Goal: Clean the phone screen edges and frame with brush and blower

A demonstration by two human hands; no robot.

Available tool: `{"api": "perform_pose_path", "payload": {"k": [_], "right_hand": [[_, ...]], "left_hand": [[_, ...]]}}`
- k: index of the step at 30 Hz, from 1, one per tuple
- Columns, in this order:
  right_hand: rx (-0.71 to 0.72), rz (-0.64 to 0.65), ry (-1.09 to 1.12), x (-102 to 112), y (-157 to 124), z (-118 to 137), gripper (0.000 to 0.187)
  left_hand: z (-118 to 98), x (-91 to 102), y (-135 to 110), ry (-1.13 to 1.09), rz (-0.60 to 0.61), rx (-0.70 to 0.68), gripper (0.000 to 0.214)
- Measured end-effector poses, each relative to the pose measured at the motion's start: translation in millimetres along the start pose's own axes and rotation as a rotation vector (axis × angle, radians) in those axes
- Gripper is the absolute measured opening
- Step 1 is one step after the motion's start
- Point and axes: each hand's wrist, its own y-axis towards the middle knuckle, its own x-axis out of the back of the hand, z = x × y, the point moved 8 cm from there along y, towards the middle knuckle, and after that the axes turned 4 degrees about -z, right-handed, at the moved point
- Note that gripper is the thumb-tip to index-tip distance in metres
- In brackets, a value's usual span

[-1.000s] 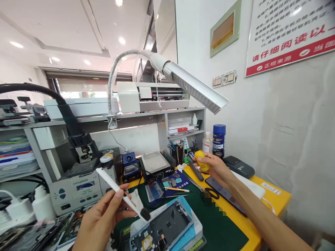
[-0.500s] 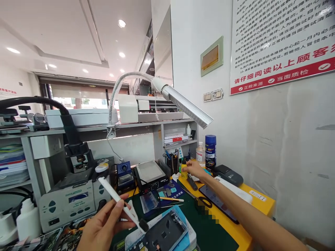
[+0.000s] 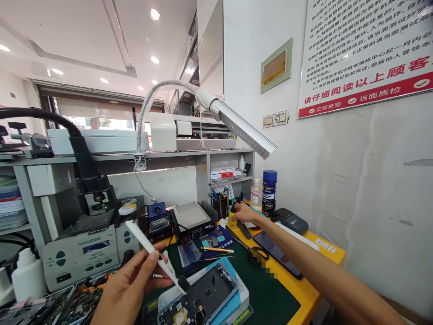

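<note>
the left hand [image 3: 130, 284] pinches a white brush [image 3: 142, 238] between thumb and fingers, its dark bristles at the edge of the opened phone frame [image 3: 206, 295], which lies in front of the heating plate [image 3: 190, 214]. the right hand [image 3: 246, 213] reaches just right of the heating plate, fingertips at the top of a small yellow bottle [image 3: 232, 222]; whether they grip it cannot be told. further right of the plate a blue spray can [image 3: 269, 192] stands and a dark phone [image 3: 278, 248] lies flat.

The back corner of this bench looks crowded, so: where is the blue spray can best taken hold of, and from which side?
Grip the blue spray can round the middle of its straight, upright body, probably coming from the front right, over the low black device: the clear bottle stands close on its left and the wall is behind.
</note>
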Motion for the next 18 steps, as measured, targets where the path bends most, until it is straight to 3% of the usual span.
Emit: {"api": "perform_pose_path", "payload": {"k": [5, 9, 12, 15, 18], "right_hand": [[0.026, -0.039, 0.021, 14, 0, 6, 0.031], [0.145, -0.221, 0.051, 44, -13, 26, 0.032], [0.295, -0.326, 0.045, 59, -40, 52, 0.031], [0.532, -0.245, 0.006, 43, -86, 89, 0.025], [0.851, -0.051, -0.065, 1, -150, 125, 0.024]], "left_hand": [[4, 1.1, 4, 0.006, 0.0, 0.01, 0.079], [3, 2.4, 7, 0.025, -0.032, 0.024, 0.082], [0, 4.1, 5, 0.09, -0.056, -0.011, 0.08], [-6, -0.5, -1, 0.088, -0.036, -0.063, 0.061], [-11, -18.3, -9, -0.054, 0.112, -0.067, 0.041]]}}
